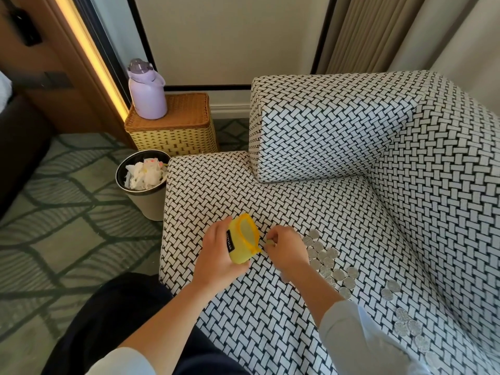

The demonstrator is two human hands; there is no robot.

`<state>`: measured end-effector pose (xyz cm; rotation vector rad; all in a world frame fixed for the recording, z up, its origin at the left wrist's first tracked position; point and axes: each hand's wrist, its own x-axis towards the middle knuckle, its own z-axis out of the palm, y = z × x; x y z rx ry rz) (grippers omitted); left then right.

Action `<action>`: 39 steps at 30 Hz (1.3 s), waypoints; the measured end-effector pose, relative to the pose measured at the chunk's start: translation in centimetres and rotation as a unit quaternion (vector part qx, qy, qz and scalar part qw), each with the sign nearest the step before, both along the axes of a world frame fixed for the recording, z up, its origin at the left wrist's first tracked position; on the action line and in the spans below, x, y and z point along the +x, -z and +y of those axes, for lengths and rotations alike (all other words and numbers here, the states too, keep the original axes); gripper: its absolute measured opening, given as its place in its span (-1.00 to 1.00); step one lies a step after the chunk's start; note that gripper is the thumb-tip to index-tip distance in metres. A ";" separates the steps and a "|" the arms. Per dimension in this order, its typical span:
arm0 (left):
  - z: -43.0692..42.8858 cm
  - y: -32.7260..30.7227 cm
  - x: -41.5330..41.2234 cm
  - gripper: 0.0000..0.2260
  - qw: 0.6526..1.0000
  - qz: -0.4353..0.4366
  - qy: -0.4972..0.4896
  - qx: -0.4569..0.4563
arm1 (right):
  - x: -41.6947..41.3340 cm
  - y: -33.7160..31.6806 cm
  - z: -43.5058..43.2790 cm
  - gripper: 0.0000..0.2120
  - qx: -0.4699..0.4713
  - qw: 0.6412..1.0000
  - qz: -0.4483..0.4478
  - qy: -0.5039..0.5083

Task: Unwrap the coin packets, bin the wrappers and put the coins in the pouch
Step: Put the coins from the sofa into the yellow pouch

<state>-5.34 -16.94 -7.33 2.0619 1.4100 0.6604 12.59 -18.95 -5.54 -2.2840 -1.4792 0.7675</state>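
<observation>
Coins [328,262] lie loose on the sofa seat [270,320], a silver cluster just right of the right hand [288,250], with more trailing off toward the lower right corner. That right hand is curled, fingertips pinched on something small and pale, likely a single coin [270,242], though it's too small to be sure. It sits right at the mouth of the yellow pouch [243,240]. The left hand [219,253] grips the pouch from the left side, fingers wrapped round its body, the opening tipped toward the right hand. The two hands are close together, just above the black-and-white woven cushion. Down on the patterned carpet [54,212], tucked against the seat's left edge, stands the bin [151,207], stuffed with crumpled white wrappers [144,175]. Behind it, a wicker box [176,136] carries a lilac bottle [147,90] upright on its lid.
</observation>
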 end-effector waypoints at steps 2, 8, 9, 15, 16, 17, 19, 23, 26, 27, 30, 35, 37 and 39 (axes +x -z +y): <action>0.0 0.0 0.1 -0.07 1.000 0.007 0.005 0.003 | 0.1 -0.1 -0.1 -0.84 -0.006 1.000 0.005 -0.005; 0.0 0.1 0.0 -0.02 0.999 0.032 0.010 -0.008 | 0.3 -0.5 -1.0 -0.89 -0.037 0.998 0.056 0.015; -0.1 0.1 0.1 -0.02 0.999 0.034 0.012 -0.010 | 0.2 -0.8 -1.0 -0.90 -0.011 0.996 0.081 0.033; 0.0 -0.6 0.6 -0.02 0.999 0.025 0.024 -0.021 | -0.7 -3.5 0.3 -0.89 0.096 0.972 0.210 0.048; 0.0 -0.7 0.9 -0.01 0.999 0.017 0.026 -0.028 | -0.7 -3.8 0.4 -0.91 0.085 0.973 0.214 0.026; 0.0 -0.9 1.1 0.02 0.999 0.011 0.027 -0.035 | -0.6 -3.9 0.5 -0.93 0.085 0.973 0.215 0.018; 0.0 -1.1 1.6 0.04 0.999 0.004 0.030 -0.041 | 0.0 -4.0 0.4 -0.95 0.119 0.970 0.207 0.052; -0.3 -1.2 2.4 -0.06 0.997 -0.039 0.054 -0.041 | 2.2 -3.1 -0.5 -0.78 0.099 0.984 0.103 0.108; -0.4 -1.3 3.1 -0.07 0.995 -0.058 0.065 -0.049 | 3.3 -2.1 -1.4 -0.62 0.050 0.994 0.027 0.095; -0.4 -1.4 3.4 -0.06 0.995 -0.058 0.067 -0.051 | 3.6 -1.9 -1.6 -0.58 0.033 0.996 0.005 0.081; -0.5 -1.3 3.9 -0.06 0.995 -0.051 0.074 -0.053 | 4.0 -1.4 -1.9 -0.48 -0.028 0.998 -0.055 0.003; -0.3 -0.9 3.8 -0.06 0.995 -0.047 0.070 -0.061 | 3.8 -0.9 -1.5 -0.63 -0.011 0.999 -0.043 -0.001; -0.2 -0.9 3.8 -0.08 0.995 -0.044 0.070 -0.065 | 3.7 -0.9 -1.3 -0.70 -0.001 0.999 -0.046 0.004; -0.2 -0.8 3.7 -0.08 0.995 -0.043 0.067 -0.066 | 3.7 -0.8 -1.2 -0.74 0.001 0.999 -0.045 0.004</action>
